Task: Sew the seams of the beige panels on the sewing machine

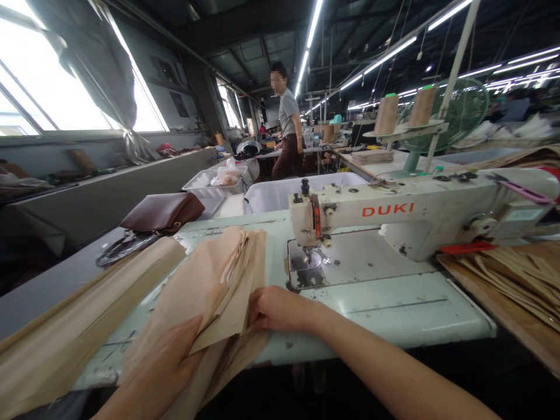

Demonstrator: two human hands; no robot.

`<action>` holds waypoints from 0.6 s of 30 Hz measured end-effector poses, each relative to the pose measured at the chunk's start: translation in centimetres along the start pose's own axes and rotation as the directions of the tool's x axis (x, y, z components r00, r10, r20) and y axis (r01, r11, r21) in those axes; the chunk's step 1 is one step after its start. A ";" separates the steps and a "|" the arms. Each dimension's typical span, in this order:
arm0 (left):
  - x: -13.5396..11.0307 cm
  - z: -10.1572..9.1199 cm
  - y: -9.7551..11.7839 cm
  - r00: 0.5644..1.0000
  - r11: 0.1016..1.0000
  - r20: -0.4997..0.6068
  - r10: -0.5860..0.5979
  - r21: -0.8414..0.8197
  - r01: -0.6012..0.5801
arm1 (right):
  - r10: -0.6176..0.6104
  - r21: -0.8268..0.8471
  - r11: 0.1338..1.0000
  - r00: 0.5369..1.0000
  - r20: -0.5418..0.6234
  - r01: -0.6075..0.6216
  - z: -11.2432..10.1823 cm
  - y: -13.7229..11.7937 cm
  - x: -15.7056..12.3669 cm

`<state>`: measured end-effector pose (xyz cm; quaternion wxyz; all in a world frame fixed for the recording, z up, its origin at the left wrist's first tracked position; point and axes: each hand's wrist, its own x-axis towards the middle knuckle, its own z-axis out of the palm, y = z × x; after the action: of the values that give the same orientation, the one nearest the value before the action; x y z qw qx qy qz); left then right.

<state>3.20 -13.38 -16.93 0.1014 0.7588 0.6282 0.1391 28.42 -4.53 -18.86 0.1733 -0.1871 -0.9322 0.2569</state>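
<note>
A bundle of tan fabric pieces [192,274] lies in loose folds on the pale green sewing table [371,318], left of the needle. My left hand [168,356] is closed around the lower part of this bundle, its fingertips hidden behind a folded layer. At the bundle's right edge, my right hand [273,309] pinches a tan piece with curled fingers. The white sewing machine [350,204], marked DUKI, stands just beyond my right hand; no fabric lies under its needle.
Another tan fabric stack [87,315] lies at left, near a brown leather bag [161,211]. Tan strips [520,280] rest on a wooden board at right. Behind the table stand a white bin [271,192], thread cones [387,114] and a green fan [464,111]. A person [289,122] stands farther back.
</note>
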 end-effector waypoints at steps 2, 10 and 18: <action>0.1 0.3 -0.1 0.999 0.999 0.032 0.034 -0.001 -0.034 | 0.023 0.055 0.998 1.000 -0.012 -0.023 0.1 0.3 0.4; 0.8 -0.6 2.6 0.998 0.993 0.004 0.059 -0.104 -0.058 | 0.093 0.315 0.946 0.994 -0.051 -0.072 0.3 0.9 1.0; 1.9 -2.2 2.3 0.995 0.980 0.096 0.038 -0.199 -0.019 | 0.077 0.503 0.863 0.996 -0.037 -0.048 -0.5 2.1 1.2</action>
<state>4.89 -12.03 -13.95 0.2053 0.7599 0.5944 0.1646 28.15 -2.11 -19.37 0.2335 -0.1728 -0.8216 0.4905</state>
